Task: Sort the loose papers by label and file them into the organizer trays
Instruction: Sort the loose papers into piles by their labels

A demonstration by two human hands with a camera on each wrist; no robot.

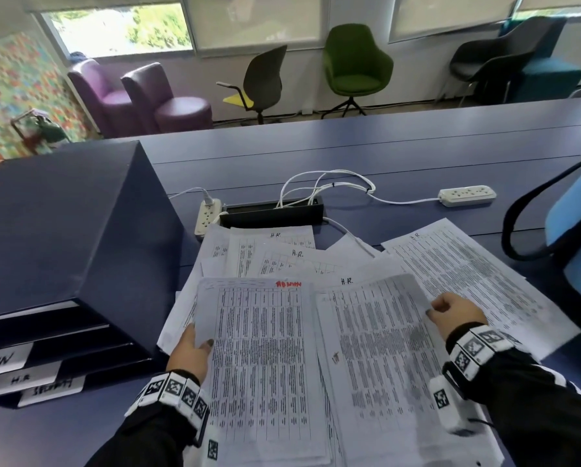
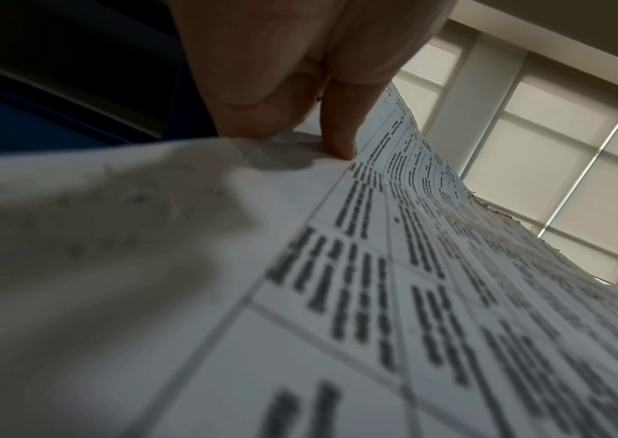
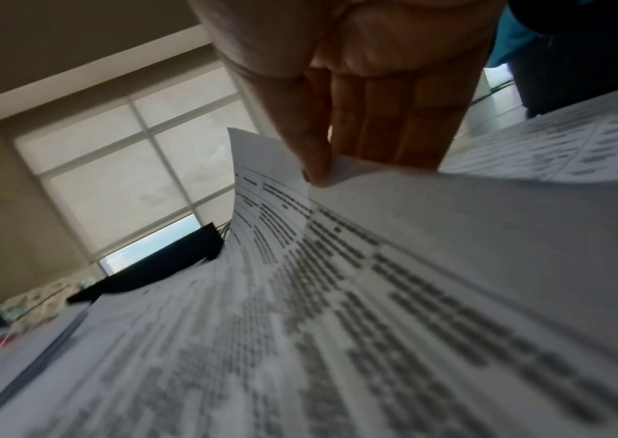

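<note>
Your left hand (image 1: 189,348) pinches the ADMIN sheet (image 1: 262,365); your right hand (image 1: 457,313) pinches an H.R. sheet (image 1: 376,348). Loose pinches could drop them into the wrong organizer tray (image 1: 2,360).

Black sleeves (image 1: 548,409) with white stripe, white wristbands (image 1: 172,394) bearing black square-code markers, dark-painted thumbnail (image 1: 209,342)

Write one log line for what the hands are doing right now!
left hand: holds white printed sheet marked ADMIN in red | right hand: pinches another white printed sheet | dark blue organizer trays: untouched
</note>
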